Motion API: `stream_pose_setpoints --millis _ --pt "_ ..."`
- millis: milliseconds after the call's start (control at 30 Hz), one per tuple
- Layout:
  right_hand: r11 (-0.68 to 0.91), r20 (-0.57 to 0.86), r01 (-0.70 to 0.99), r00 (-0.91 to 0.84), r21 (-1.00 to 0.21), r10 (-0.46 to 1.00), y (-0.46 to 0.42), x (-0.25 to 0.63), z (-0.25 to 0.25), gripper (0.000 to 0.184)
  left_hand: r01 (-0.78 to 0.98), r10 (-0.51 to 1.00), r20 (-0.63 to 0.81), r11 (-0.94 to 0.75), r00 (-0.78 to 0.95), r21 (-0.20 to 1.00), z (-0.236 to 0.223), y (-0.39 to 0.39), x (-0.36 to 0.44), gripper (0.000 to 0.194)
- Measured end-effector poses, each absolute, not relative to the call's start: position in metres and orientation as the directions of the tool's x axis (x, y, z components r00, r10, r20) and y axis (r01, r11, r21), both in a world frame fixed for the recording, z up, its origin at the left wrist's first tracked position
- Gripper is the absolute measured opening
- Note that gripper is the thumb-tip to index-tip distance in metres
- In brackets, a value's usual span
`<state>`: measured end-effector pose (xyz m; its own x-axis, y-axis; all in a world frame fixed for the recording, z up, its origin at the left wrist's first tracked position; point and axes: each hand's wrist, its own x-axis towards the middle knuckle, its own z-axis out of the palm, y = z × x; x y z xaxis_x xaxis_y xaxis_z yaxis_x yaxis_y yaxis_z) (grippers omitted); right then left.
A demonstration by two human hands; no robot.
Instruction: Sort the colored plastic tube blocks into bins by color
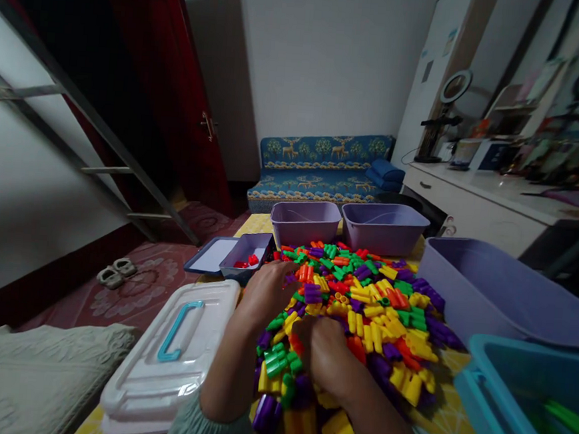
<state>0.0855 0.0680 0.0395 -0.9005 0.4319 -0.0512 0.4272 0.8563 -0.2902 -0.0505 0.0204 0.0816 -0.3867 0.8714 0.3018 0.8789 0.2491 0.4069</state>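
Observation:
A wide heap of plastic building blocks (377,311), tube-shaped in red, orange, yellow, green and purple, covers the middle of the table. My left hand (270,288) reaches to the heap's left side, its fingers bent together over the blocks; whatever lies between them is too dark to name. Closer to me, my right hand (323,350) is curled down into the heap with its knuckles up. Its fingertips are mostly hidden, and an orange block (296,344) shows right beside them.
Two purple bins (305,226) stand behind the heap, a larger purple bin (464,291) to the right. A teal bin (496,394) holds green pieces. Left are a small box (231,259) with red pieces and a white lid (156,387) with a blue handle. A sofa (318,172) stands behind.

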Motion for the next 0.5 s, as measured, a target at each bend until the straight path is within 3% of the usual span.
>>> stream_pose_setpoints --millis 100,200,367,500 --pt "0.8 0.0 0.56 -0.819 -0.218 0.574 0.086 0.092 0.039 0.025 0.856 0.852 0.274 0.315 -0.445 0.41 0.054 0.06 -0.05 0.039" --pt "0.742 0.065 0.629 -0.751 -0.233 0.657 0.108 0.102 0.044 0.022 0.831 0.845 0.182 0.416 -0.503 0.369 0.034 0.086 -0.049 0.047" --pt "0.685 0.182 0.61 -0.679 -0.398 0.711 0.133 0.109 0.042 0.02 0.788 0.797 0.136 0.527 -0.588 0.317 0.023 0.1 -0.049 0.052" --pt "0.644 0.237 0.525 -0.643 -0.557 0.729 0.139 0.105 0.035 0.023 0.78 0.772 0.209 0.507 -0.6 0.367 0.02 0.098 -0.047 0.045"
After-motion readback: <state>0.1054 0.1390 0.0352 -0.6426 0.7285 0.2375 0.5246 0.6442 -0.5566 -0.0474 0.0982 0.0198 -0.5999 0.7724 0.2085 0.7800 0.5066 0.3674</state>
